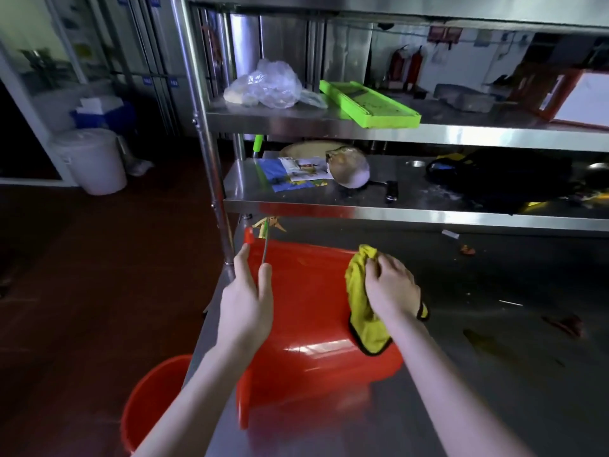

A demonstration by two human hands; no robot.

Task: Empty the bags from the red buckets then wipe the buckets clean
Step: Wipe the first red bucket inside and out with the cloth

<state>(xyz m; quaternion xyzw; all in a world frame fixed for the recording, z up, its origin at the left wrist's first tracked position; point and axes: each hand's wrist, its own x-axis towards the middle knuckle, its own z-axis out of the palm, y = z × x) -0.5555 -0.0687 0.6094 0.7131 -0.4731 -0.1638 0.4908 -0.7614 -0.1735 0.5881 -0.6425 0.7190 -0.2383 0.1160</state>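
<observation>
Red bucket (306, 324) lies sideways on the surface (494, 390), long axis away from me; my left hand (245, 311) steadies it, fingers straight; right hand (392, 288), on its right flank, clutches the yellow cloth (361, 291).

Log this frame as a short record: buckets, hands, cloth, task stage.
bucket on table: red bucket lying on its side on the steel table
second bucket: red, on the floor beside the table
right hand: grips yellow cloth against the bucket's wall
left hand: on the bucket by its wire handle; grip unclear
stage: wiping outside
</observation>
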